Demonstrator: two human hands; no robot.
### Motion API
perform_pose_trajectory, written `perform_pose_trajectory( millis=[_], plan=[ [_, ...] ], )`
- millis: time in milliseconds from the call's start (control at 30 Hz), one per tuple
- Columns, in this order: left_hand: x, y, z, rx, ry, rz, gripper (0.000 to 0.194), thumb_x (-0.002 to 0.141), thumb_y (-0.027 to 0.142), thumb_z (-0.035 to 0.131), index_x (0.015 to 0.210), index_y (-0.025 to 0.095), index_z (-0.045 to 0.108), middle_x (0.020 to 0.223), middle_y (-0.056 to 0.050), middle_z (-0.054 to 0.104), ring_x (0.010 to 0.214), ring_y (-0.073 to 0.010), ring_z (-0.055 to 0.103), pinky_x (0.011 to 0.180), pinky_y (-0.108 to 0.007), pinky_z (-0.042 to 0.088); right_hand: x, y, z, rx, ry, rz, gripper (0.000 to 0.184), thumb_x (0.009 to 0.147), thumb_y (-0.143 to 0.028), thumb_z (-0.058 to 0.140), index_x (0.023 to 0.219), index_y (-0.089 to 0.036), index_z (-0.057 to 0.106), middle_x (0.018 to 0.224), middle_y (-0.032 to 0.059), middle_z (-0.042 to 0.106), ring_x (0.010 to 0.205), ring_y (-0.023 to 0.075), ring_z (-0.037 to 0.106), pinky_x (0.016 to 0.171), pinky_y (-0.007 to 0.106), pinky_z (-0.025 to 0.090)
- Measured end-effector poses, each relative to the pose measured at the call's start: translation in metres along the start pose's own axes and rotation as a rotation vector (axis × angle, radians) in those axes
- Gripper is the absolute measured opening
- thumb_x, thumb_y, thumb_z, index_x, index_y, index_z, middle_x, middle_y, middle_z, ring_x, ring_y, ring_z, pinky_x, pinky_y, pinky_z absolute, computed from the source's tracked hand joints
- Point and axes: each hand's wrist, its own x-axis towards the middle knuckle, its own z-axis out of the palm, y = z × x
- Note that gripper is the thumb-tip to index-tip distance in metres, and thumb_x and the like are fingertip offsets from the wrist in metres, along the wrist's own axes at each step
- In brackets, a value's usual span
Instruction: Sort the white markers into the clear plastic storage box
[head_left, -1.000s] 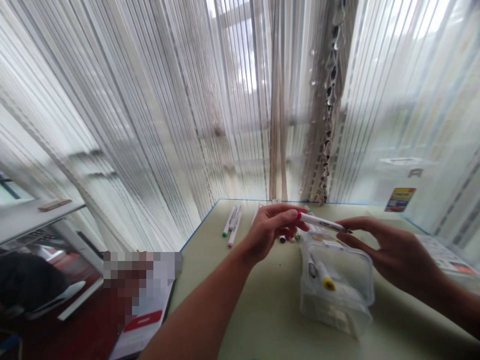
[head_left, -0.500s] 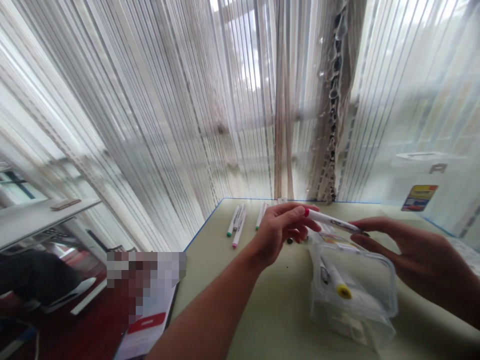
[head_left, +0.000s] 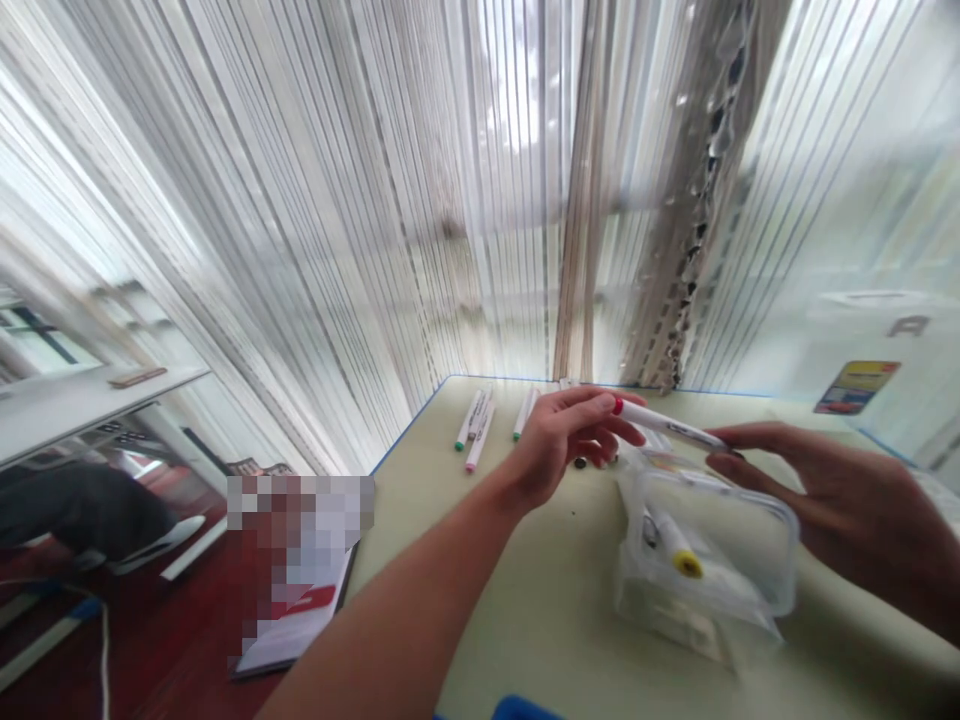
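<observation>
Both my hands hold one white marker [head_left: 670,424] above the table. My left hand [head_left: 564,440] pinches its red end between thumb and fingers. At the other end, my right hand [head_left: 825,490] grips the tip between thumb and forefinger. Just below the marker sits a clear plastic box [head_left: 630,590] with its lid tilted up. Inside it lies a marker with a yellow end [head_left: 686,562]. On the table to the left are a green-ended marker [head_left: 471,420], a pink-ended marker [head_left: 480,440] and another green-ended marker [head_left: 523,415]. My left hand partly hides further pens behind it.
The pale green table [head_left: 525,620] has a blue edge. Striped sheer curtains [head_left: 337,200] hang behind it. A translucent container [head_left: 862,340] with a coloured label stands at the back right. A blue object [head_left: 521,708] shows at the bottom edge. To the left is a white shelf [head_left: 97,410].
The view has shifted, and the blue object has come into sight at the bottom. Both hands keep the same hold on the marker, which now slopes down slightly more to the right.
</observation>
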Motion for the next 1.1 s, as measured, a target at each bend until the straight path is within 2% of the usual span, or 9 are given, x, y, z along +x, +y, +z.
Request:
perform_pose_trajectory(
  millis=[300,667,933,1100],
  plan=[
    [-0.001,0.000,0.003,0.005,0.019,0.022,0.035,0.079,0.042,0.068,0.097,0.012,0.074,0.075,-0.007,0.071,0.055,-0.0104,0.054,0.054,-0.025,0.036,-0.001,0.005,0.000,0.090,-0.020,0.025,0.034,0.082,-0.054,0.067,0.093,-0.023,0.077,0.086,0.0050,0.078,0.073,0.0240,0.072,0.067,0.032,0.054],
    [-0.001,-0.001,0.001,-0.007,0.010,0.028,0.034,0.080,0.041,0.069,0.097,0.012,0.075,0.076,-0.008,0.071,0.055,-0.0107,0.054,0.054,-0.025,0.036,-0.001,0.007,0.001,0.097,-0.024,0.031,0.035,0.081,-0.055,0.067,0.093,-0.024,0.077,0.084,0.0047,0.078,0.069,0.0245,0.071,0.063,0.032,0.054],
    [-0.006,0.004,0.006,-0.073,-0.064,0.011,0.033,0.073,0.035,0.074,0.098,0.014,0.077,0.078,-0.010,0.072,0.058,-0.0121,0.056,0.056,-0.027,0.037,-0.001,-0.001,0.000,0.151,-0.062,0.007,0.033,0.086,-0.052,0.065,0.099,-0.022,0.074,0.088,0.0062,0.077,0.071,0.0235,0.071,0.059,0.031,0.054],
    [-0.008,0.007,0.010,-0.128,-0.083,0.014,0.033,0.069,0.029,0.074,0.098,0.015,0.078,0.078,-0.010,0.072,0.062,-0.0132,0.059,0.057,-0.025,0.038,0.001,-0.008,-0.001,0.146,-0.027,-0.057,0.027,0.089,-0.044,0.063,0.096,-0.020,0.073,0.088,0.0074,0.076,0.076,0.0240,0.071,0.070,0.035,0.056]
  ],
)
